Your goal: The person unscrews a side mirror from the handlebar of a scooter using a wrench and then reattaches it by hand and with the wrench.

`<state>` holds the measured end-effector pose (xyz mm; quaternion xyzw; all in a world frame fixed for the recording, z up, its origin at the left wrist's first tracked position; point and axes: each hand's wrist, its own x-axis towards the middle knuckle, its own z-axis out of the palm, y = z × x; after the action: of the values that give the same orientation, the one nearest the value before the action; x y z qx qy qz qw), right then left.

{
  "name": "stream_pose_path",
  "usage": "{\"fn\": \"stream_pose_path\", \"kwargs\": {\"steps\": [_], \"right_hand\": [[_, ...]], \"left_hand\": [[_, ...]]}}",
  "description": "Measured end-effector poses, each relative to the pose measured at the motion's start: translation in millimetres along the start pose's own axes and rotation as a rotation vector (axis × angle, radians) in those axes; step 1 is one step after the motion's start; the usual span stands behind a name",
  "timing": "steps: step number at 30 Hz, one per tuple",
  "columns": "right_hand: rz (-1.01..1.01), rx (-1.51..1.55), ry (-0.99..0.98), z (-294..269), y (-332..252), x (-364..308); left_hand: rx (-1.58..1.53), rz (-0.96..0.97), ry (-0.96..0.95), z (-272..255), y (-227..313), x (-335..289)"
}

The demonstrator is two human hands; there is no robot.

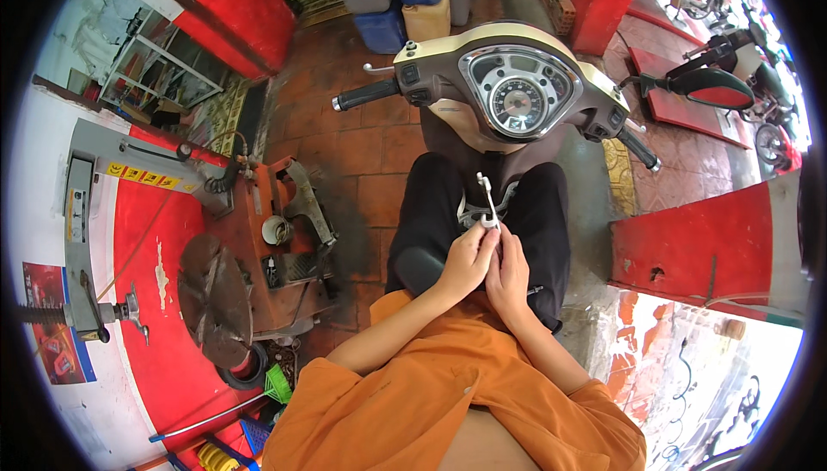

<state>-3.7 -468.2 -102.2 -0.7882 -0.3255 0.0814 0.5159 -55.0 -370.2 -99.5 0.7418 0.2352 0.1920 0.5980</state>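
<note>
In front of my lap, my left hand point(469, 257) and my right hand point(508, 271) are closed together around a slim silver-white metal piece point(488, 198). It points up and away from me, with a small forked or hooked end. Its lower part is hidden in my fingers, so I cannot tell its exact kind. Just beyond my knees stands a scooter's cream and brown handlebar point(452, 109), with a round-dialled instrument panel point(519, 96) in its middle. Its left grip point(366, 93) and right grip point(639, 150) are black; neither hand touches them.
To the left stands a worn red tyre-changing machine point(258, 247) with a dark round turntable point(215, 299). Plastic jerrycans point(422, 18) are stacked at the back. A red block point(702, 243) flanks me on the right. Other motorbikes point(767, 100) are parked at the far right.
</note>
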Motion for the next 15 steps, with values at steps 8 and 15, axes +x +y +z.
{"fn": "stream_pose_path", "kwargs": {"steps": [8, 15], "right_hand": [[0.467, 0.613, 0.052, -6.5, 25.1, 5.4], [0.384, 0.552, -0.096, -7.9, 24.0, 18.6]], "left_hand": [[-0.395, -0.031, 0.460, -96.7, 48.3, 51.8], [0.363, 0.185, 0.233, -184.8, 62.2, 94.0]]}}
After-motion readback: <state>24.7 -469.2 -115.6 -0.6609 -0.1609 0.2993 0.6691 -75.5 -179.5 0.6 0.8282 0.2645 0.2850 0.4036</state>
